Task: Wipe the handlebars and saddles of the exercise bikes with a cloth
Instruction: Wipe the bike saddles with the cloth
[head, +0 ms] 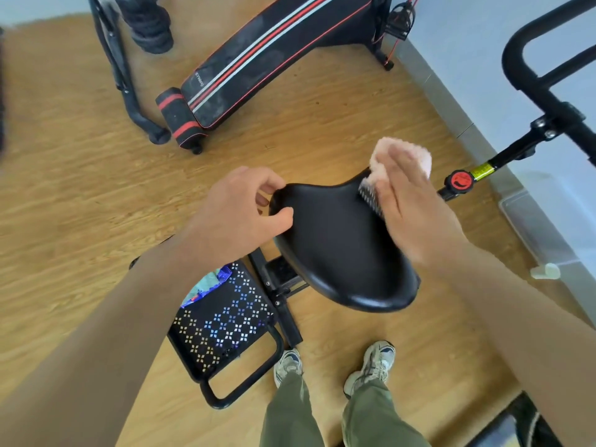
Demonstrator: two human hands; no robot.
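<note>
"Black glossy padded saddle (338,246), where does it sit?"

"Right below me, above the light wooden floor (80,188), with the black tubular handlebar (522,53) beyond it to my right."

"And your hands?"

"My left hand (238,214) grips the saddle's left edge, thumb on top, fingers curled at the rim. My right hand (409,201) lies flat and blurred, fingers straight, pressing a pale pink fluffy cloth (419,156) onto the saddle's far right side."

"Anything else near?"

"A black sit-up bench with red and white stripes (258,59) lies farther off on the floor."
</note>
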